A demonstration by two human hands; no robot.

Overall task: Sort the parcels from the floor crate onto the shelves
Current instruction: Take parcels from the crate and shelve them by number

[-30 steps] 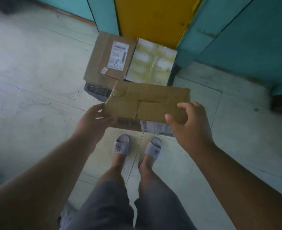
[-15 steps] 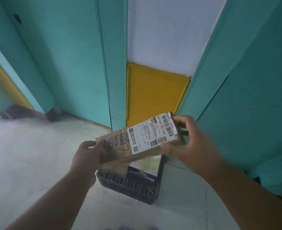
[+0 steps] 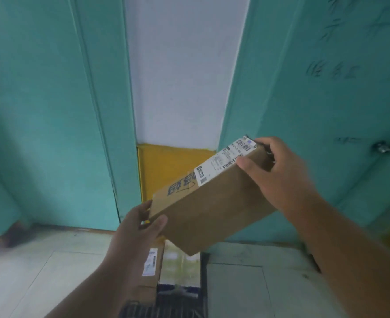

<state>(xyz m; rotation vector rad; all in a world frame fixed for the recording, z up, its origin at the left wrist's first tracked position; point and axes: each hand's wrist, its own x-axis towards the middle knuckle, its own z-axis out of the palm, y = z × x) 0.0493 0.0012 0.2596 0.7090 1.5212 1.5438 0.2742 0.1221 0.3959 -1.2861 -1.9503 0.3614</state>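
Observation:
A brown cardboard parcel (image 3: 207,203) with a white shipping label on its top face is held up at chest height, tilted with its right end higher. My left hand (image 3: 141,228) grips its lower left corner. Around the upper right end by the label is my right hand (image 3: 278,177). Below the parcel, the dark floor crate (image 3: 180,301) holds two more parcels: a brown labelled box (image 3: 150,269) and a pale taped box (image 3: 180,265). No shelf is in view.
Teal panels (image 3: 47,111) stand left and right of a white wall strip (image 3: 180,72) with a yellow panel (image 3: 166,168) at its base. A round knob (image 3: 383,146) sits on the right teal panel. Pale tiled floor (image 3: 28,271) spreads around the crate.
The parcel has come up from just above the crate to chest height and tilted, label end raised to the right. My view has swung from the floor to the wall.

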